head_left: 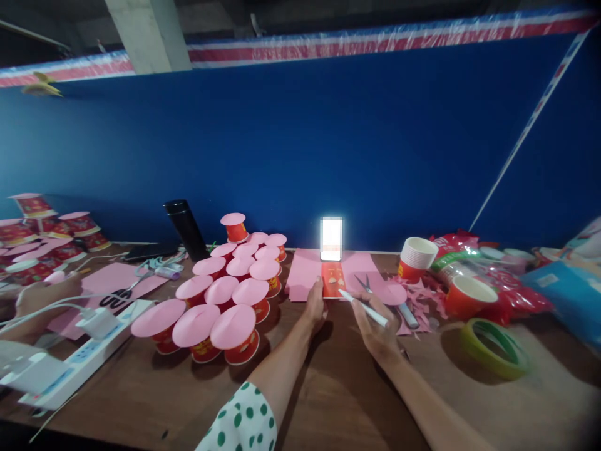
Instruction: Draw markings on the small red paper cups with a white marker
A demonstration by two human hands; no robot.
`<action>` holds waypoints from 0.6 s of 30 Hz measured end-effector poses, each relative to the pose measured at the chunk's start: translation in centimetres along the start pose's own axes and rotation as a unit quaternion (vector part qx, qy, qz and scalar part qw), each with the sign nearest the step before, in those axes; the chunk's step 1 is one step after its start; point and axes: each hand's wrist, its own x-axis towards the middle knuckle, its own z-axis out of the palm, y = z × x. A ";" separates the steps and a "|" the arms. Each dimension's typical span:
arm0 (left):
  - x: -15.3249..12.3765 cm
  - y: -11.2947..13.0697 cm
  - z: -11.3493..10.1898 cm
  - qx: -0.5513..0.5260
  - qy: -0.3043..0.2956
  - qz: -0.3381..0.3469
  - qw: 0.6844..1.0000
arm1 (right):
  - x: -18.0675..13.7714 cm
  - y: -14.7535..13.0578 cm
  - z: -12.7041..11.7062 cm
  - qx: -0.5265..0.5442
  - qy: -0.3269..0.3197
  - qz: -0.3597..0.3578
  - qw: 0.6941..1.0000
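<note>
My left hand [317,307] grips the left edge of a small red card [333,279] with pale pictures on it, standing in front of a bright phone screen [332,238]. A white pen [370,307] is held in my right hand [378,332], its tip pointing up and left towards the card's lower right corner; whether they touch I cannot tell. Behind both hands lie sheets of pink paper [303,275]. Open scissors [364,285] rest on the paper, just beyond my right hand. A pink paper disc [393,292] is right of them.
To the left stand several red paper cups topped with pink discs [233,326], near a black flask [184,228] and a power strip [89,354]. Another person's hand [51,294] is far left. At right are stacked cups [417,258], pink scraps [425,300] and green tape [495,349].
</note>
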 end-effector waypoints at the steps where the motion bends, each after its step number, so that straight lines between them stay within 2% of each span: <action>1: 0.0 0.0 0.0 -0.001 0.004 -0.003 1.000 | 0.0 0.0 0.0 0.001 0.005 0.004 1.000; 6: -0.2 0.1 0.2 -0.001 -0.007 0.002 1.000 | -0.2 0.2 0.0 0.020 -0.022 0.032 0.999; 10: -0.2 0.1 0.1 -0.005 -0.010 0.007 1.000 | -0.2 0.6 0.0 0.059 -0.017 0.061 0.996; 18: -0.1 0.0 0.2 -0.013 -0.008 0.013 1.000 | -0.3 0.4 0.1 0.091 -0.039 0.079 0.992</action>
